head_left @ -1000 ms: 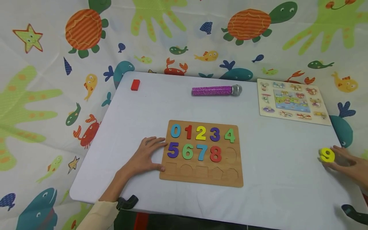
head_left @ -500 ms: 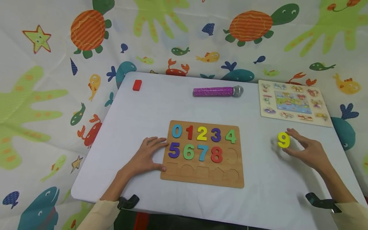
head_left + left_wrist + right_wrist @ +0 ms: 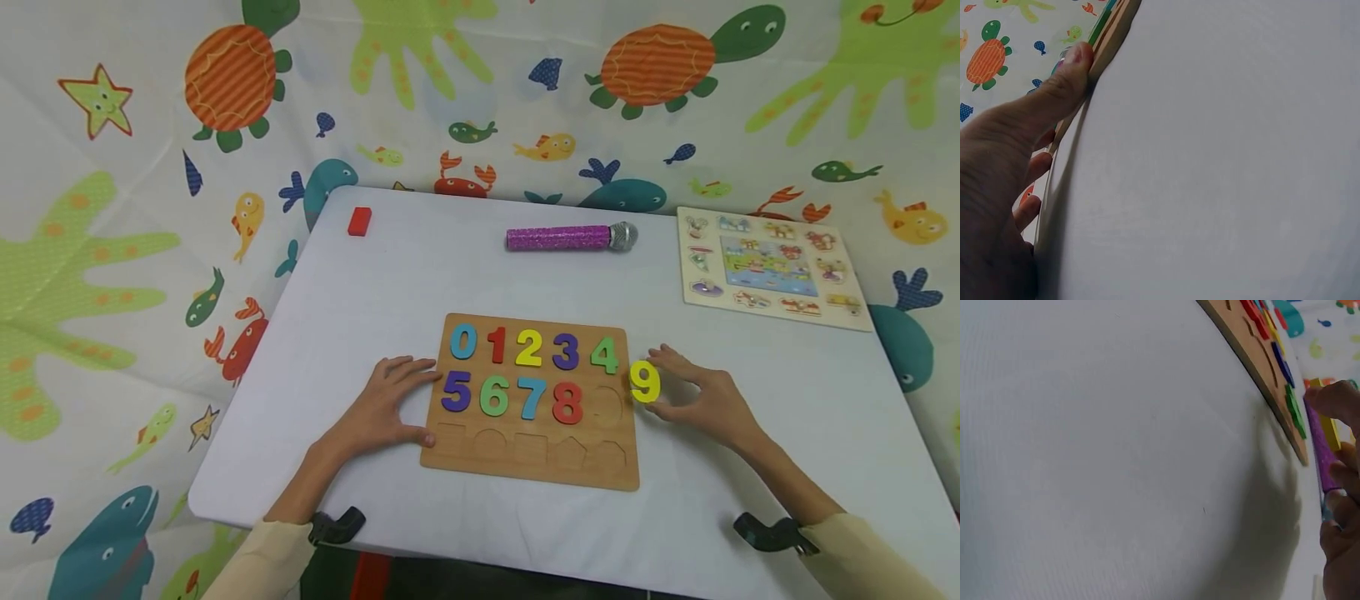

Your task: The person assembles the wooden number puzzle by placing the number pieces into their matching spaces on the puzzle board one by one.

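A wooden number puzzle board (image 3: 528,467) lies on the table with raised digits 0 to 8 seated in it. An outlined round recess (image 3: 606,407) shows to the right of the red 8. My left hand (image 3: 375,408) rests at the board's left edge, thumb and fingertips spread and touching it; the left wrist view shows the thumb (image 3: 1072,69) against the rim. Pinched between thumb and fingers of my right hand (image 3: 708,404) is a yellow number 9 piece (image 3: 645,382), held just above the board's right edge. In the right wrist view the 9 (image 3: 1327,419) appears edge-on.
A purple glitter microphone (image 3: 558,238) lies behind the board. A red block (image 3: 359,222) sits at the back left, and a picture puzzle board (image 3: 705,254) at the back right. The white table (image 3: 300,308) backs onto a sea-animal cloth (image 3: 420,125).
My right hand has carried the yellow 9 leftward from the table's far right to the board's right edge. My left hand keeps its place at the board.
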Demonstrator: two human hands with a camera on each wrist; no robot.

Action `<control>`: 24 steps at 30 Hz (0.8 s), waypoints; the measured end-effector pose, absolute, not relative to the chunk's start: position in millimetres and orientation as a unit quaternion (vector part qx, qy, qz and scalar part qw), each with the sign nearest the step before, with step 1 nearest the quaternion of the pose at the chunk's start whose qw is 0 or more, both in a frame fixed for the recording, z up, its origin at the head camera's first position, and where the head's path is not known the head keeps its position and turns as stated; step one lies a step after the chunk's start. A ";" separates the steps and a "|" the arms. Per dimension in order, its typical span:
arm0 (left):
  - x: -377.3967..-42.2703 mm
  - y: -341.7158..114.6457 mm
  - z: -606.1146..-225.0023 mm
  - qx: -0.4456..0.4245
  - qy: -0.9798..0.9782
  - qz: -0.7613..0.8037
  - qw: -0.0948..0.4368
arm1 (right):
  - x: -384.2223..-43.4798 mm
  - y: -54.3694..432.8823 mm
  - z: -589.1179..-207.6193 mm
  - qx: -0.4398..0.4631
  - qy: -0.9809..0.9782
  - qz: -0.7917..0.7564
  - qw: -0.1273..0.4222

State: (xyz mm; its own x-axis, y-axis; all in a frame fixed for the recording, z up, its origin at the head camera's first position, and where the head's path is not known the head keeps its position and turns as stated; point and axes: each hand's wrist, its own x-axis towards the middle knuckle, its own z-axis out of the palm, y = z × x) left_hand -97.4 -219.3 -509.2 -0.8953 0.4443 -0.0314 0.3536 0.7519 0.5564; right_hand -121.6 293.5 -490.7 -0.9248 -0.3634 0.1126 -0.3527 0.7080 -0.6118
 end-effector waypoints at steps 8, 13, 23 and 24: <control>-97.1 -219.4 -508.6 0.212 0.932 0.281 0.083 | -112.6 272.9 -496.9 -0.208 0.918 -0.337 0.037; -97.2 -219.7 -507.9 0.217 0.932 0.279 0.077 | -105.2 262.7 -500.2 -0.211 0.916 -0.340 0.040; -97.9 -220.2 -510.2 0.222 0.932 0.276 0.074 | -97.3 251.4 -508.2 -0.211 0.912 -0.351 0.027; -97.9 -220.2 -510.3 0.222 0.932 0.277 0.073 | -96.9 250.6 -508.5 -0.210 0.913 -0.349 0.026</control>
